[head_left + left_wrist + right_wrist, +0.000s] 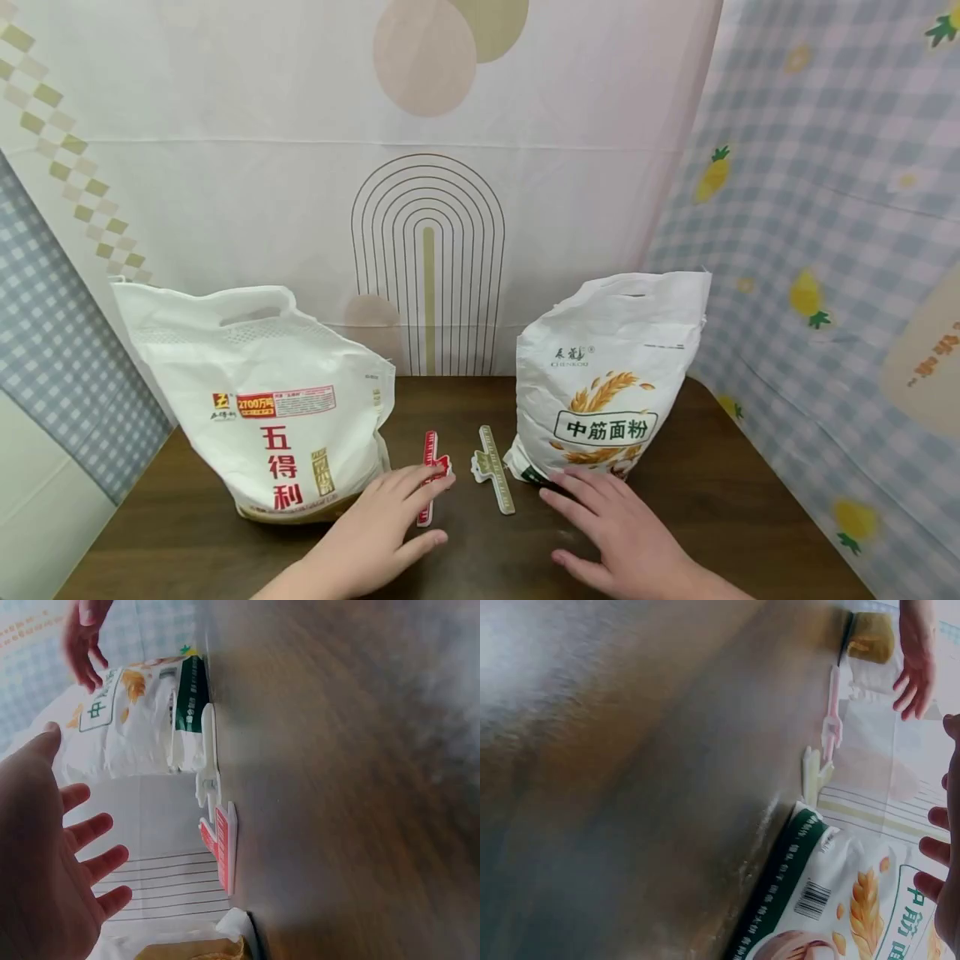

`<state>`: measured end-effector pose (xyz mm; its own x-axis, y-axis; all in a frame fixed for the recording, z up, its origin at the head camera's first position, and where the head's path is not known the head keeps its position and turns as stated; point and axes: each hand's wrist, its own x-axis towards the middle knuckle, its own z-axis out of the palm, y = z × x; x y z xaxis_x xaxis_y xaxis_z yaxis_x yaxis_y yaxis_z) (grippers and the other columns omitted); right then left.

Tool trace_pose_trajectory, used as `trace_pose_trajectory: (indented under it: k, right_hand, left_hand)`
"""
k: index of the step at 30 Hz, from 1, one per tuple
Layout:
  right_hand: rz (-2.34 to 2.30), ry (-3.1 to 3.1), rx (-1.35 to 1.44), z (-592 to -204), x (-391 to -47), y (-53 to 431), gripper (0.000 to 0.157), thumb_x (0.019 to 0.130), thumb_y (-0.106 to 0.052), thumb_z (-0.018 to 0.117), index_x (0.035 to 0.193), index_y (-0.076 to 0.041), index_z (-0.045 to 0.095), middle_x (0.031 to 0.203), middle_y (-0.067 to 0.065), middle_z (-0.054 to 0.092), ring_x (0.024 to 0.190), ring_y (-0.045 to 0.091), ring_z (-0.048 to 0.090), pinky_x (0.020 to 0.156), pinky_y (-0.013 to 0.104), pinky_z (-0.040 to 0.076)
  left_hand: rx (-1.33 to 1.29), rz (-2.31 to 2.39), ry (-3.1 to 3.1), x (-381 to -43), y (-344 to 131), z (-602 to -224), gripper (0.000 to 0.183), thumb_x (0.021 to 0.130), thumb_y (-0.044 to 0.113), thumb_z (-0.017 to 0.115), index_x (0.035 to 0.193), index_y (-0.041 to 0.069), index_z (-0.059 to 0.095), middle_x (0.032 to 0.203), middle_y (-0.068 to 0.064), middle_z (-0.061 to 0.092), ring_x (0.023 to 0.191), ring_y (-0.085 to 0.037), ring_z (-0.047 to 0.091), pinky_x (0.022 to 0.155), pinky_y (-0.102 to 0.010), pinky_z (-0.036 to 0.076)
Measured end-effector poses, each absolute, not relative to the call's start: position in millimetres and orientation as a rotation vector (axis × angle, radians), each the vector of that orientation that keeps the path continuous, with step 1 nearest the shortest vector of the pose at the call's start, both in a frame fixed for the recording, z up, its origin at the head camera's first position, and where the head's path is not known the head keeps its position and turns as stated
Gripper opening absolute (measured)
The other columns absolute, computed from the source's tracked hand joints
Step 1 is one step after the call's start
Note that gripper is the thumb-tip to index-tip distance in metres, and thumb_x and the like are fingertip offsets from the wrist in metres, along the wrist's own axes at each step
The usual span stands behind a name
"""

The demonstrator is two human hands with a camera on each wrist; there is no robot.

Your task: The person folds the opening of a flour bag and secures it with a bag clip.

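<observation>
My left hand (382, 525) hovers above the table with fingers spread, nearest a red ruler-marked bag clip (426, 500) that it partly covers in the head view. My right hand (615, 529), fingers extended and apart, is in front of a white flour bag (600, 358) with green lettering and wheat ears. Neither hand holds anything. An olive-green ruler-marked bag clip (497, 471) lies between the hands. At left stands a larger white flour bag (247, 383) with red lettering and a cut-out handle. In the left wrist view, open fingers (94, 825) show, apart from the clips.
The dark wooden table (465, 558) carries both bags and both clips. Behind it hangs a pale cloth (300, 200) with arch and circle patterns. A blue checked cloth (810, 250) with pineapples borders the right side.
</observation>
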<state>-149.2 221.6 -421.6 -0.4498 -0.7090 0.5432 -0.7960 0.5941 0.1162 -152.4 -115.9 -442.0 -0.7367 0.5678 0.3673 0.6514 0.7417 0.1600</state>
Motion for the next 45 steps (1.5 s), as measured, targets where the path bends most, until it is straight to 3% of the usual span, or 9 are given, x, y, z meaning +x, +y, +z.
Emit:
trace_pose_trajectory:
  k: [14,22,26,30,33,37,45]
  right_hand:
    - [0.261,-2.231,1.018,-382,-170,231,0.04,0.085,-0.04,0.06,0.119,-0.019,0.062,0.12,0.002,0.059,0.111,0.023,0.053,0.091,0.041,0.039]
    - [0.223,-2.219,0.942,-348,-190,239,0.038,0.083,-0.034,0.061,0.113,-0.01,0.064,0.112,0.004,0.061,0.104,0.023,0.056,0.086,0.045,0.044]
    - [0.202,-2.24,0.886,-333,-197,243,0.04,0.084,-0.034,0.059,0.114,-0.009,0.063,0.112,0.005,0.061,0.105,0.024,0.056,0.087,0.045,0.044]
    - [0.19,-2.246,0.851,-318,-204,246,0.04,0.081,-0.03,0.062,0.115,-0.009,0.063,0.112,0.006,0.062,0.105,0.024,0.056,0.09,0.044,0.043]
    - [0.197,-2.21,0.841,-306,-211,248,0.041,0.08,-0.029,0.062,0.115,-0.008,0.063,0.11,0.008,0.062,0.103,0.026,0.056,0.089,0.044,0.043]
    - [0.227,-2.131,0.813,-290,-220,249,0.04,0.081,-0.03,0.058,0.112,-0.006,0.064,0.107,0.011,0.063,0.1,0.03,0.057,0.086,0.045,0.042]
    - [0.282,-2.076,0.735,-267,-232,250,0.037,0.081,-0.029,0.057,0.11,-0.006,0.065,0.108,0.012,0.062,0.101,0.031,0.056,0.085,0.045,0.041]
  left_hand:
    - [-0.745,-0.72,-2.756,-177,-96,-441,0.059,0.089,0.064,0.035,0.137,0.031,0.041,0.137,0.005,0.045,0.13,-0.017,0.037,0.106,-0.044,0.03]
    - [-0.684,-0.887,-2.757,-189,-78,-432,0.06,0.089,0.065,0.034,0.136,0.03,0.041,0.134,0.011,0.046,0.129,-0.015,0.038,0.106,-0.043,0.031]
    - [-0.65,-0.977,-2.75,-195,-71,-430,0.058,0.089,0.065,0.033,0.135,0.032,0.041,0.132,0.014,0.046,0.118,-0.011,0.045,0.1,-0.039,0.037]
    - [-0.632,-1.061,-2.741,-202,-66,-428,0.057,0.089,0.065,0.032,0.135,0.033,0.041,0.131,0.015,0.046,0.097,-0.009,0.051,0.09,-0.034,0.043]
    - [-0.634,-1.114,-2.732,-206,-62,-426,0.056,0.09,0.065,0.032,0.134,0.032,0.041,0.132,0.013,0.046,0.105,-0.01,0.051,0.093,-0.035,0.042]
    - [-0.633,-1.184,-2.727,-210,-57,-422,0.054,0.091,0.062,0.034,0.135,0.032,0.041,0.134,0.011,0.045,0.127,-0.012,0.038,0.103,-0.039,0.036]
    - [-0.602,-1.253,-2.673,-222,-43,-414,0.061,0.089,0.065,0.033,0.135,0.026,0.043,0.129,0.009,0.048,0.123,-0.008,0.042,0.1,-0.037,0.038]
